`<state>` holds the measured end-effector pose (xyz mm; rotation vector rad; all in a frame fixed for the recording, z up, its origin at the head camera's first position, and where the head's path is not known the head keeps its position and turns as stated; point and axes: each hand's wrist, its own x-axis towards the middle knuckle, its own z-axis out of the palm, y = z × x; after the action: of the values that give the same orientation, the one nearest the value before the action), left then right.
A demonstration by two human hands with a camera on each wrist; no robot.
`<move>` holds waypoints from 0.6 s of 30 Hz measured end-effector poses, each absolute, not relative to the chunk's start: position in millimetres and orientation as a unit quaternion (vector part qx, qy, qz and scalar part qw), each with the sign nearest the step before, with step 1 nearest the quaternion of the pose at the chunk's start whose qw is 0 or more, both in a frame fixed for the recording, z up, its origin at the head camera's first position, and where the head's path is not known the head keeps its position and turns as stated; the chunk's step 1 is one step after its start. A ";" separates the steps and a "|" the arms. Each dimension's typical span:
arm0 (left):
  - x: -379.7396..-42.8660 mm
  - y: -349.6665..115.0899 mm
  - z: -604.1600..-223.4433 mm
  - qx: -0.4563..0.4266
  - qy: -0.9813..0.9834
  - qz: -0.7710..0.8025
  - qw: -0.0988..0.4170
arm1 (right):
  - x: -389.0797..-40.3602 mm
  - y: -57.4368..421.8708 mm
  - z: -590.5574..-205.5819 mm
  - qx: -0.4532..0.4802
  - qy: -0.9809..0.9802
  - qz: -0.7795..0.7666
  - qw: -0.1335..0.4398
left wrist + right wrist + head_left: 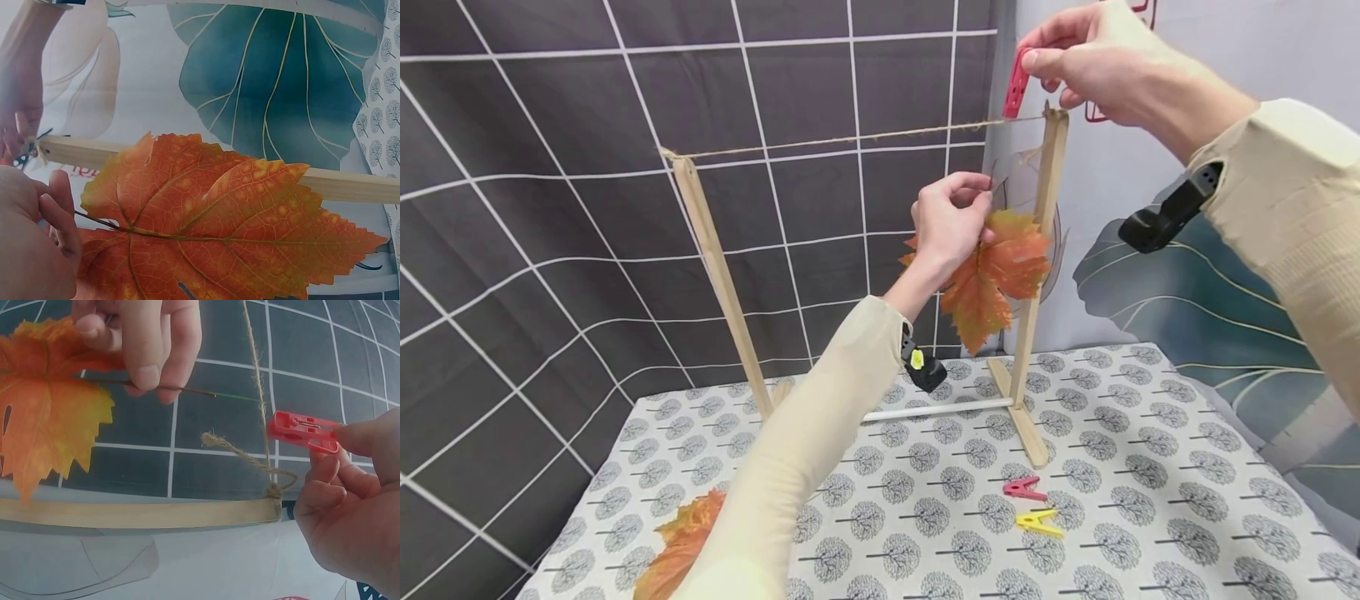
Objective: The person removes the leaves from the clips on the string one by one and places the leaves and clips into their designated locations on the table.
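My left hand pinches the dark stem of an orange maple leaf, which hangs below the twine near the right wooden post. In the right wrist view, the stem's thin green tip points at the twine. Above the twine, by the top of that post, my right hand grips a red clothespin between thumb and fingers. The clothespin's front end is right at the twine; whether it bites on it I cannot tell.
Beneath the frame, a red clothespin and a yellow clothespin lie on the tree-print tablecloth. Another orange leaf lies at the front left, partly behind my left sleeve. A left post and a white bar complete the frame.
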<state>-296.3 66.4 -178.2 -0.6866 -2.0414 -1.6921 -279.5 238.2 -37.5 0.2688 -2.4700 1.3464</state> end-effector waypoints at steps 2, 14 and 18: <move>-296.8 65.2 -179.5 -0.244 -0.732 -0.603 0.202 | -278.9 238.2 -37.9 0.091 -0.862 0.473 0.156; -299.4 55.9 -191.6 -0.237 -0.733 -0.606 0.199 | -276.8 242.2 -38.0 0.077 -0.863 0.480 0.139; -299.8 51.8 -195.4 -0.241 -0.731 -0.608 0.198 | -276.7 243.7 -39.3 0.085 -0.854 0.495 0.139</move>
<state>-299.8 51.8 -195.4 -0.6733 -2.0451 -1.7002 -276.7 243.7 -39.3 0.2457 -2.4684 1.4302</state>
